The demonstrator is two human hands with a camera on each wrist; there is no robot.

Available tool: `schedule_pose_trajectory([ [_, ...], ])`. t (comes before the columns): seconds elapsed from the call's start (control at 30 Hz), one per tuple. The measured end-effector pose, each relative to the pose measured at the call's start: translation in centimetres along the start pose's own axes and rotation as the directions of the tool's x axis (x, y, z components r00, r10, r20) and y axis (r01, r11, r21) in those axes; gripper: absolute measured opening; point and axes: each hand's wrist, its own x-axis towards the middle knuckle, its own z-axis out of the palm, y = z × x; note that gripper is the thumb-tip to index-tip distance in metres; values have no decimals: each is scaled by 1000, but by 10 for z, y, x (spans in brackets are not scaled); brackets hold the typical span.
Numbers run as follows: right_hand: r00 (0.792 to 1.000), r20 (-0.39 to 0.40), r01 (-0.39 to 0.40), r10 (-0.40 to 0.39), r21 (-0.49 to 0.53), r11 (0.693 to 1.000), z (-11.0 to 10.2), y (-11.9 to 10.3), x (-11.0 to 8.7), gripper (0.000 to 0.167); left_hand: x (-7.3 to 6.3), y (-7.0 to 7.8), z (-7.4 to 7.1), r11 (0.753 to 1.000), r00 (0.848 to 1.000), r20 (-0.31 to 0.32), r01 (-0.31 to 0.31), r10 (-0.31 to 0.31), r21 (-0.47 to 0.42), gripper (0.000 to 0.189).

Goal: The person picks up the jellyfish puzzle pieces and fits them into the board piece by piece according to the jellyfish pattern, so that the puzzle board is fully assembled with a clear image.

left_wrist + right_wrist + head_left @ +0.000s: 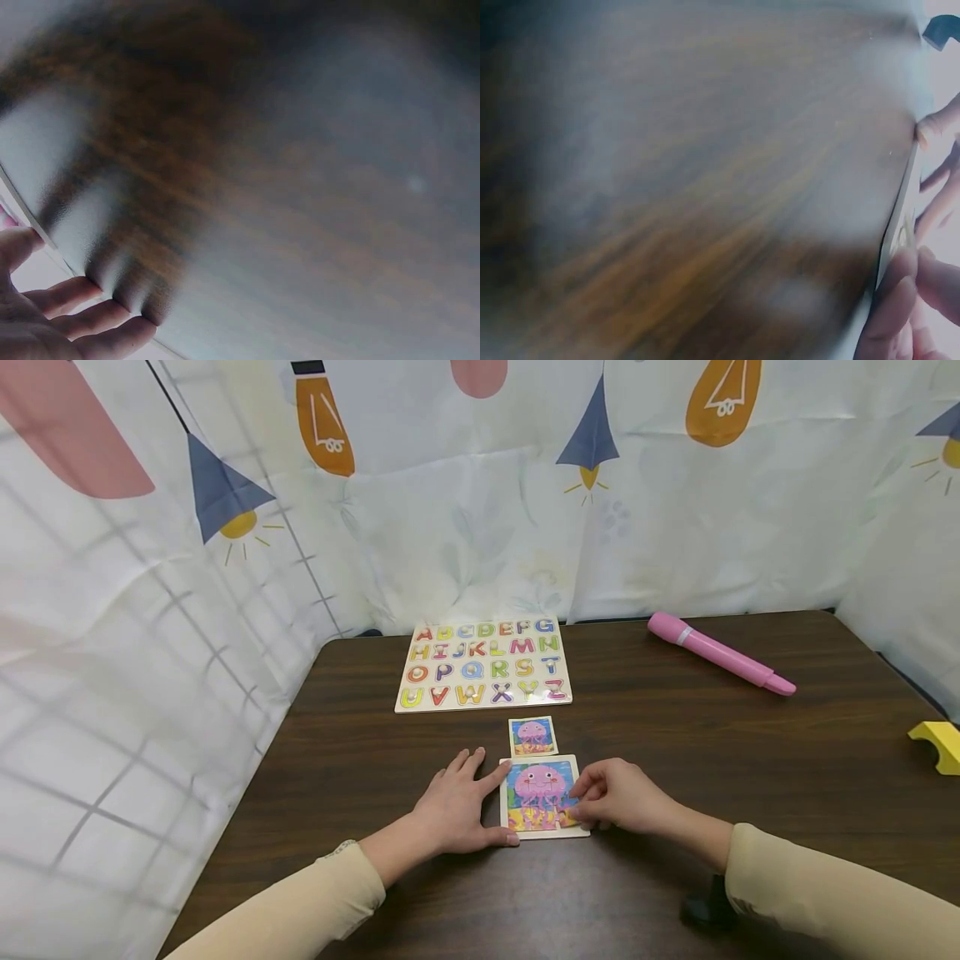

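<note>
A square jigsaw puzzle (542, 781) of a pink jellyfish lies in a pale frame on the table. Along its left side rests my left hand (459, 806), fingers spread, index fingertip at the upper left corner and thumb at the lower left. My right hand (618, 795) pinches a puzzle piece (567, 817) at the lower right corner, where a narrow pale gap shows; the fingers partly hide it. Just beyond the frame lies a small jellyfish picture card (533, 737). In the right wrist view, the right hand (900, 304) is at the frame's edge.
Behind the card lies an alphabet board (483, 664) with knobbed letters. A pink pen-shaped stick (720, 653) lies at the back right, and a yellow arch block (937, 747) near the right edge. Patterned white curtains (480, 527) hang behind the dark wooden table (360, 727).
</note>
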Motion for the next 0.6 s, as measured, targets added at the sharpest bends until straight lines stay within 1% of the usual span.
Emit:
schedule_pose_trajectory([
  [0.2,998,-60,-30,24,-91,995,6,-7,0,16,-1,0,1,1000,1000,-6,-3,3,10,96],
  [0.4,992,-124,-52,28,-201,978,11,-9,1,19,-1,1,-1,1000,1000,-2,-1,1,6,96],
  [0.47,991,-131,-58,30,-217,974,12,-9,1,20,-1,1,-1,1000,1000,1,1,-1,6,96],
  [0.6,990,-129,-79,51,-218,973,13,-10,2,19,-1,1,-1,1000,1000,1,4,-4,5,96],
])
